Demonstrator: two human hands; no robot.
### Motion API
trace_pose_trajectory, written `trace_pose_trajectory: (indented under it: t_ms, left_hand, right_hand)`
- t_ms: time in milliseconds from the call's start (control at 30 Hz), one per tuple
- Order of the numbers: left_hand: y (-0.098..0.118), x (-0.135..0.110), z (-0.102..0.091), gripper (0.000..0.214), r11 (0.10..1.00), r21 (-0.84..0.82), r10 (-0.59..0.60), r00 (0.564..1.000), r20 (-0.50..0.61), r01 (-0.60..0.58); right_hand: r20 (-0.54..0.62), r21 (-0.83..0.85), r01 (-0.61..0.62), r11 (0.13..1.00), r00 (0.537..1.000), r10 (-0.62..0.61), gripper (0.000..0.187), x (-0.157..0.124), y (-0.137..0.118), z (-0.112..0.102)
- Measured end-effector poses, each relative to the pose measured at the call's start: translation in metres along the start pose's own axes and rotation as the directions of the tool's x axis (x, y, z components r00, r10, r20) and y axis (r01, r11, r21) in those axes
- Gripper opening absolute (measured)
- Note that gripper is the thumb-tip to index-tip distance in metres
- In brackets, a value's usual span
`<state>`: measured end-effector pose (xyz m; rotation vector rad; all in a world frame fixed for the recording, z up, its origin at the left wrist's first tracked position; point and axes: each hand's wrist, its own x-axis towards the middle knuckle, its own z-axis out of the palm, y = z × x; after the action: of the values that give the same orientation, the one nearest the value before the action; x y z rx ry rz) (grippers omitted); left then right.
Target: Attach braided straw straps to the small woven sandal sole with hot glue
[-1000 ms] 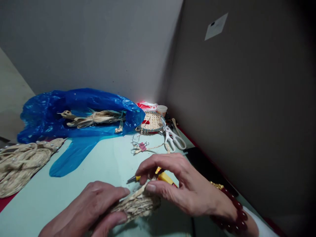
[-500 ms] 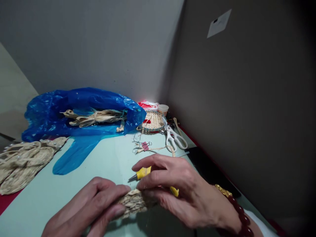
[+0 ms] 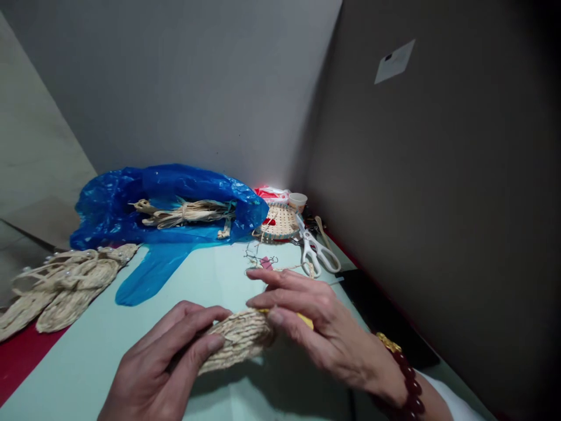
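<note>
A thick, ridged woven straw piece (image 3: 241,336) is held between my hands above the table. My left hand (image 3: 162,356) grips its left end, thumb on the near face and fingers behind. My right hand (image 3: 315,327) is closed at the right end, its thumb pressed at the upper edge and its other fingers stretched over the top. Also in the right hand is a yellow-handled pointed tool (image 3: 305,320); only bits of yellow show, and its metal tip is hidden. A red bead bracelet (image 3: 409,380) circles the right wrist.
A blue plastic bag (image 3: 175,175) holding a straw bundle (image 3: 188,213) lies at the back. Straw sandals with pearl beads (image 3: 83,286) sit at left. White scissors (image 3: 318,251), a woven basket (image 3: 280,222), a cup (image 3: 298,202) and a pink binder clip (image 3: 266,263) are beyond my right hand.
The woven piece has been raised and tilted, showing more of its ridged face. The tool's dark tip, visible before, is now hidden. The view has shifted slightly left.
</note>
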<state>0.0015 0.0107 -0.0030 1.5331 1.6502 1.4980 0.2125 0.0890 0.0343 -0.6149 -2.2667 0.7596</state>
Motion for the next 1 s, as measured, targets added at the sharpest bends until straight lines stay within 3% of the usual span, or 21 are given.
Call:
trace_pose_trajectory:
  t_ms: [67,133,200,267,300,400,500,600,700,767,1000]
  left_hand:
    - [0.002,0.002,-0.002,0.010,0.999,0.002,-0.041,0.997,-0.064,0.041]
    - [0.002,0.006,-0.004,0.017,0.995,0.014,-0.093,0.989,-0.111,0.096]
    - [-0.001,0.010,-0.006,0.027,0.985,-0.010,-0.173,0.976,-0.136,0.173]
    - [-0.006,0.016,-0.008,0.037,0.956,-0.138,-0.281,0.945,-0.165,0.260]
    - [-0.009,0.019,-0.008,0.040,0.924,-0.239,-0.343,0.925,-0.166,0.299]
    - [-0.014,0.026,-0.006,0.039,0.849,-0.468,-0.396,0.883,-0.252,0.246]
    - [-0.015,0.029,-0.001,0.037,0.811,-0.551,-0.398,0.876,-0.271,0.198]
    - [-0.014,0.027,0.004,0.036,0.773,-0.607,-0.408,0.878,-0.251,0.185]
    - [-0.014,0.024,0.009,0.039,0.731,-0.652,-0.424,0.882,-0.206,0.199]
    - [-0.015,0.023,0.011,0.041,0.698,-0.681,-0.441,0.882,-0.166,0.221]
    - [-0.013,0.019,0.016,0.044,0.584,-0.744,-0.485,0.874,0.002,0.325]
  right_hand:
    - [-0.171,0.118,-0.133,0.984,0.974,0.152,0.029,0.002,0.008,0.000]
    - [-0.371,0.298,-0.192,0.935,0.879,0.299,0.027,0.005,0.021,-0.004]
    - [-0.518,0.462,-0.127,0.878,0.765,0.383,0.024,0.007,0.034,-0.010]
    - [-0.583,0.516,-0.069,0.854,0.702,0.409,0.023,0.009,0.045,-0.016]
    - [-0.592,0.531,-0.053,0.846,0.691,0.415,0.022,0.009,0.049,-0.018]
    - [-0.515,0.584,-0.040,0.811,0.753,0.408,0.023,0.010,0.049,-0.012]
    - [-0.325,0.622,-0.105,0.776,0.867,0.378,0.026,0.009,0.040,0.008]
    - [-0.104,0.636,-0.216,0.741,0.927,0.360,0.032,0.007,0.031,0.032]
    - [0.071,0.597,-0.317,0.737,0.936,0.345,0.039,0.004,0.025,0.046]
    - [0.126,0.577,-0.350,0.737,0.931,0.343,0.043,0.003,0.022,0.047]
    - [0.097,0.515,-0.348,0.784,0.932,0.350,0.042,0.000,0.013,0.045]
